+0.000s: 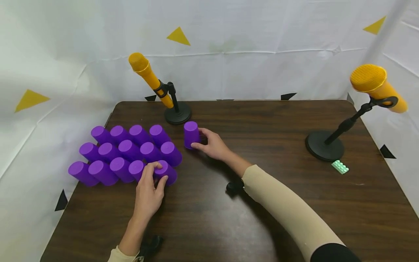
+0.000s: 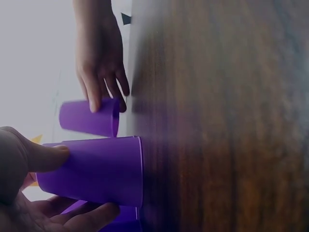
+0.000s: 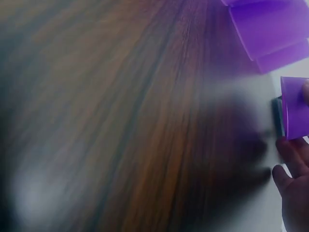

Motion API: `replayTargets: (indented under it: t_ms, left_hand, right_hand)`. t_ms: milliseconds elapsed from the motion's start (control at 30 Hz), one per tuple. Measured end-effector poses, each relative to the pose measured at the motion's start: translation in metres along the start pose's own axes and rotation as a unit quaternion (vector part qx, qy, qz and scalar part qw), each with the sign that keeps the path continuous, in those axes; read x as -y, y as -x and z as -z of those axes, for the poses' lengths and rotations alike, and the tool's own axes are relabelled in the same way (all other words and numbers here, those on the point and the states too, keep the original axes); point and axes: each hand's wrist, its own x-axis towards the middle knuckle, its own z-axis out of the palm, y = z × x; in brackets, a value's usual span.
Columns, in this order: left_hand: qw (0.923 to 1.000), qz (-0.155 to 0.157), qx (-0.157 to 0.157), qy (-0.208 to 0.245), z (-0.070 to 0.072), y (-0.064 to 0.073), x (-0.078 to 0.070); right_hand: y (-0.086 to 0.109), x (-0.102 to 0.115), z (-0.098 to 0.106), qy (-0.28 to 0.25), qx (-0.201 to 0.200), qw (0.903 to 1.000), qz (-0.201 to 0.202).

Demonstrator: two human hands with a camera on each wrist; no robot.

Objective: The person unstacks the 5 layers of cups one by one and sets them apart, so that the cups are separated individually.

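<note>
Upside-down purple cups stand in three close rows on the left of the table. At the right end of the front row, my left hand (image 1: 148,194) grips a cup (image 1: 168,174), thumb on one side and fingers on the other; the left wrist view shows this purple cup (image 2: 104,169) close up. Farther back, beside the rows, my right hand (image 1: 212,145) holds another upside-down cup (image 1: 191,134) between thumb and fingers. That same cup (image 3: 294,108) is partly cut off in the right wrist view. Whether its rim touches the table is hard to tell.
Behind the cups stands a yellow microphone (image 1: 150,78) on a black stand (image 1: 178,113). A second yellow microphone (image 1: 370,80) leans on a stand (image 1: 324,145) at the right, with a mint-green toy brick (image 1: 340,167) by its base. White sheeting (image 1: 235,72) surrounds the brown table (image 1: 262,123).
</note>
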Motion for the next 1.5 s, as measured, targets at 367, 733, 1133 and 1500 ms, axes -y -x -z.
replayTargets:
  t_ms: [367, 733, 1133, 1500]
  left_hand:
    - [1.0, 0.003, 0.003, 0.0, 0.0, -0.001, 0.0]
    - [0.9999, 0.004, -0.007, 0.007, 0.0, -0.001, -0.001]
    - [0.9996, 0.003, -0.027, 0.004, -0.001, 0.001, -0.002]
    - [0.9993, 0.022, -0.022, 0.023, 0.0, 0.003, -0.002]
  right_hand:
    - [-0.026, 0.002, -0.026, 0.085, 0.002, 0.9964, 0.007]
    - [-0.025, 0.001, -0.032, 0.14, -0.002, 0.99, 0.017]
    - [-0.024, 0.0, -0.034, 0.152, -0.001, 0.9881, 0.019]
    - [-0.023, 0.0, -0.032, 0.137, 0.008, 0.9902, 0.028]
